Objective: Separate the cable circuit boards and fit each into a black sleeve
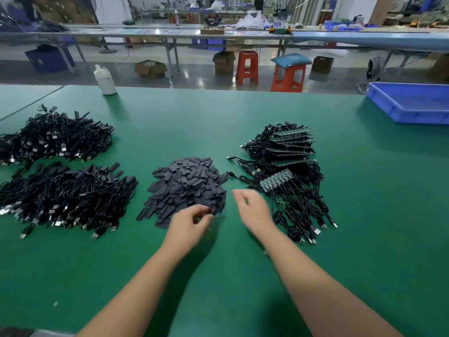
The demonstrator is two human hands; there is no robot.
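Your left hand [192, 221] is reaching over the near edge of the sleeve pile [187, 188], fingers curling to pinch one black sleeve [214, 210]; your right hand [252, 210] is hovering, blurred, fingers loosely curled and holding nothing, beside the joined circuit boards [275, 182] lying on their cables [298, 210].

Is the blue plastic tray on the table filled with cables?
No, the blue tray at the far right of the green table shows only its bare blue floor; the cables lie in piles directly on the table.
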